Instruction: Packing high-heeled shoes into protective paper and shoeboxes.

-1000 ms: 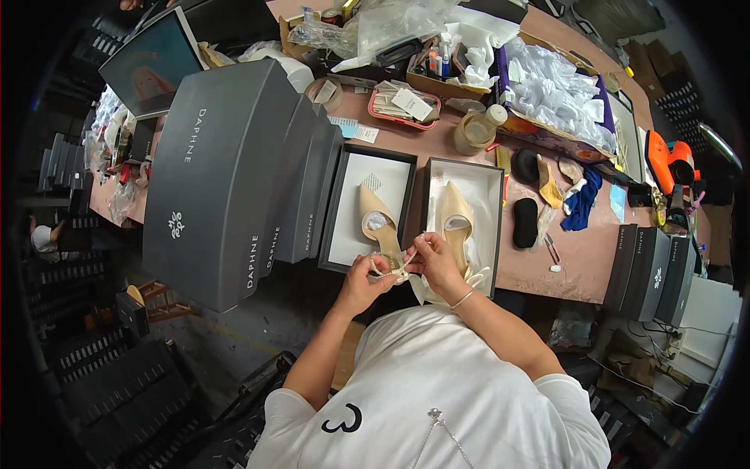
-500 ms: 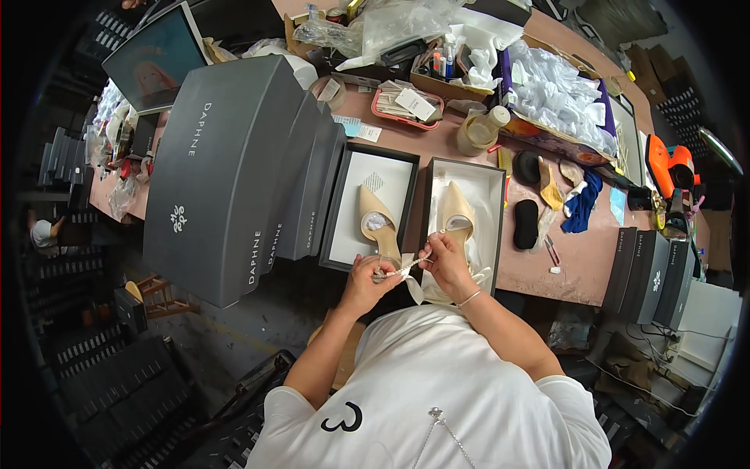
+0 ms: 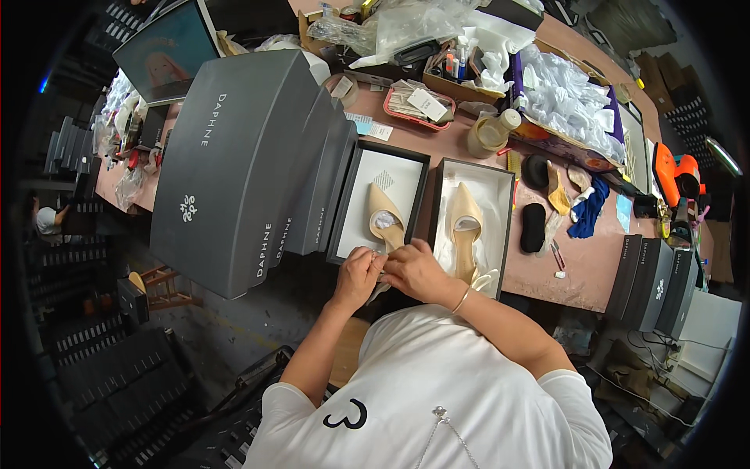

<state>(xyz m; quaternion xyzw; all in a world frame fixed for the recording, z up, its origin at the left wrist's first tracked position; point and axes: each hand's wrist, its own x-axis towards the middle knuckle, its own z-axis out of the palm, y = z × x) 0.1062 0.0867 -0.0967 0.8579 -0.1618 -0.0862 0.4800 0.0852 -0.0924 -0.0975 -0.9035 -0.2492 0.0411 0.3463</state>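
A beige pointed-toe slingback shoe (image 3: 383,205) lies in the left open shoebox (image 3: 419,168), its toe pointing away from me and pale stuffing inside. At its heel end my two hands meet. My left hand (image 3: 359,275) is closed, fingertips pinching the shoe's thin strap. My right hand (image 3: 418,271) is closed beside it, fingers curled at the same strap, which they mostly hide. The matching beige shoe (image 3: 466,209) rests on white tissue in the right open shoebox (image 3: 509,227), and neither hand touches it.
Tall stacked dark shoeboxes (image 3: 226,180) stand at the left, close to my left arm. Behind the open boxes are a red basket of sticks (image 3: 418,105), a jar (image 3: 491,134) and a purple carton of white tissue (image 3: 566,102). A black brush-like pad (image 3: 533,227) lies right.
My right hand has moved left and come together with my left hand at the left shoe's heel. The strap stretched between them earlier is now mostly covered. The view has shifted slightly.
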